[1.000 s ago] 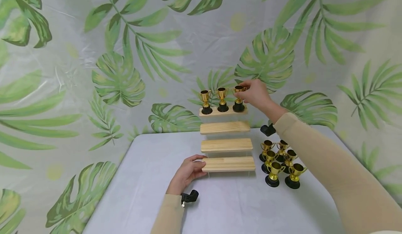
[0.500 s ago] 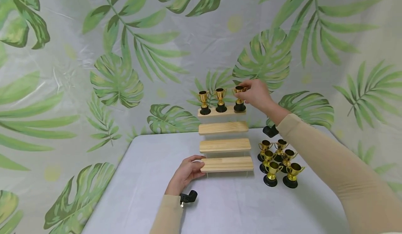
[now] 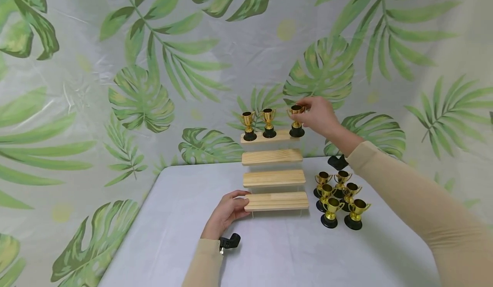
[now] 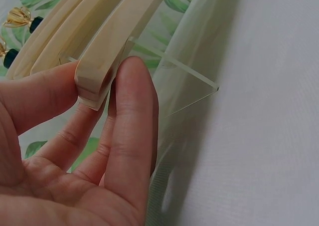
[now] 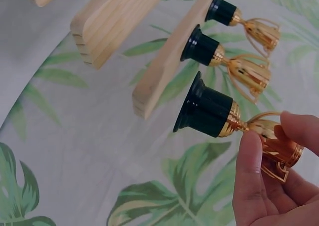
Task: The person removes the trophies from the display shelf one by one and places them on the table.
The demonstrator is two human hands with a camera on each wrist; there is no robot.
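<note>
My right hand [image 3: 319, 115] pinches a small gold trophy cup [image 3: 296, 122] with a black base by its cup. That base overlaps the right end of the top board [image 3: 283, 136] in the head view; in the right wrist view the trophy [image 5: 204, 109] shows a gap between its base and the board's end. Two like trophies, a middle one [image 3: 268, 122] and a left one [image 3: 248, 126], stand upright on that board. My left hand [image 3: 227, 213] grips the left end of the lowest board [image 3: 277, 201] of the stepped wooden stand, thumb and fingers on opposite faces [image 4: 94, 81].
Between the top and lowest boards are two bare wooden boards, an upper one [image 3: 272, 156] and a lower one [image 3: 274, 178]. Several more trophies [image 3: 330, 210] stand in a cluster right of the stand, under my right forearm. A leaf-printed cloth [image 3: 208, 77] hangs behind the white table [image 3: 181, 218].
My right hand has shifted the pinched trophy to the right, widening its gap from the middle trophy. The left hand keeps its grip on the lowest board. The head view has drifted slightly.
</note>
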